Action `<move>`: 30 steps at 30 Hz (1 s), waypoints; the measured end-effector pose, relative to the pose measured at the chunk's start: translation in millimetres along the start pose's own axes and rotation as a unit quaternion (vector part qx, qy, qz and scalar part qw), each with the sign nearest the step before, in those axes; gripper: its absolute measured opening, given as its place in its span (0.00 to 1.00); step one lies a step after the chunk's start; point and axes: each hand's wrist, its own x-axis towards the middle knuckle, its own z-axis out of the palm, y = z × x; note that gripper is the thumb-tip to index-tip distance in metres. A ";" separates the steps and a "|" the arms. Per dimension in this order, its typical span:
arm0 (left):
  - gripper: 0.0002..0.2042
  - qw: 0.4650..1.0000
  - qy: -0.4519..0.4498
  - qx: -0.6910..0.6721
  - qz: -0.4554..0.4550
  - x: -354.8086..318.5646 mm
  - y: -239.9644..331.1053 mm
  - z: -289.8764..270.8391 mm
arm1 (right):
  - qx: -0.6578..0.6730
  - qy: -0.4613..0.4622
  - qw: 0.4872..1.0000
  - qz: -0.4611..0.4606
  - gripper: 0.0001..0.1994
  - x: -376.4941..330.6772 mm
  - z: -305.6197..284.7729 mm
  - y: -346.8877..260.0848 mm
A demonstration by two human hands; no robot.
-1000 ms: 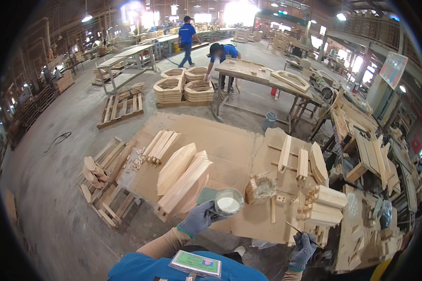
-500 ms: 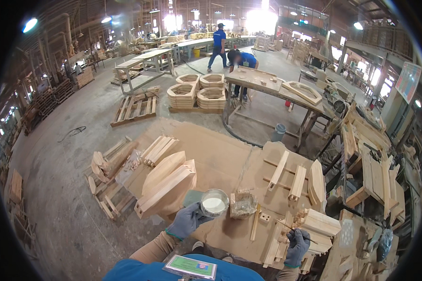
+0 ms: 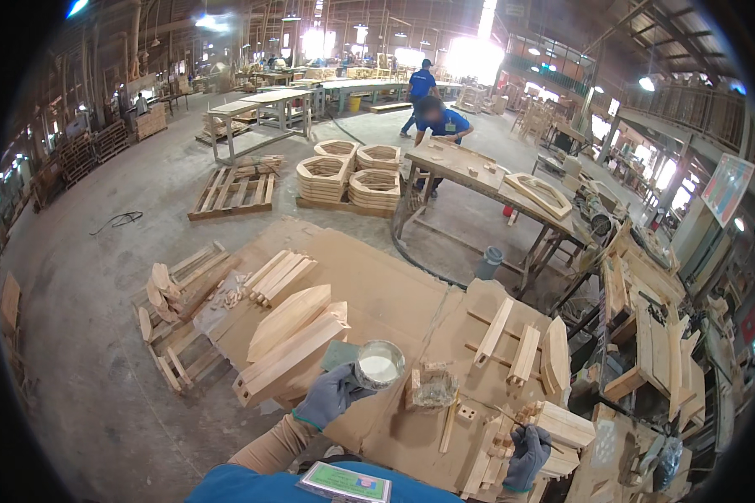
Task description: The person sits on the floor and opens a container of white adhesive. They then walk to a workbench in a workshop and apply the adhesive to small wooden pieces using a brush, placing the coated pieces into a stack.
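- Head view, lower centre: our left hand (image 3: 330,397) grips a cup (image 3: 384,386) of white liquid (image 3: 377,367).
- Lower right: our right hand (image 3: 528,457) holds a thin stick (image 3: 507,415).
- Tilting the cup could slop liquid onto the cardboard (image 3: 377,272).

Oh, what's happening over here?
A person in gray gloves is at a cardboard sheet spread with wooden pieces. The left hand holds a round cup of white stuff. The right hand holds a thin stick beside a stack of wooden blocks. Beyond, a co-worker in blue leans by a worktable.
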 end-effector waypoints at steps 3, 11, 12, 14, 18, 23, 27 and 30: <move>0.20 1.000 0.000 0.013 0.005 4.4 4.6 -3.8 | -0.011 0.000 1.000 -0.007 0.03 -2.8 2.3 1.6; 0.16 0.995 -0.016 0.086 0.045 2.8 6.1 -7.7 | 0.007 -0.014 1.000 -0.016 0.04 -3.4 23.3 -7.8; 0.16 0.993 -0.020 0.102 0.054 3.4 8.1 -3.1 | 0.015 -0.020 1.000 -0.011 0.04 -3.8 23.1 -7.1; 0.16 0.994 0.010 0.099 0.037 5.7 13.6 6.6 | 0.027 -0.011 0.999 -0.012 0.04 -1.5 25.2 -5.9; 0.17 0.997 0.053 0.042 0.024 3.6 19.1 18.3 | 0.080 0.003 0.997 -0.008 0.01 4.2 22.2 -0.4; 0.18 0.993 0.080 0.056 0.062 -4.6 27.2 27.5 | 0.134 0.010 0.991 0.005 0.01 14.6 17.1 9.4; 0.18 0.989 0.095 0.064 0.094 -11.3 30.9 26.6 | 0.122 0.000 0.993 -0.009 0.01 31.8 12.4 17.7; 0.19 0.985 0.110 0.068 0.114 -19.5 30.8 27.7 | 0.113 -0.003 0.993 -0.028 0.01 42.6 12.4 23.0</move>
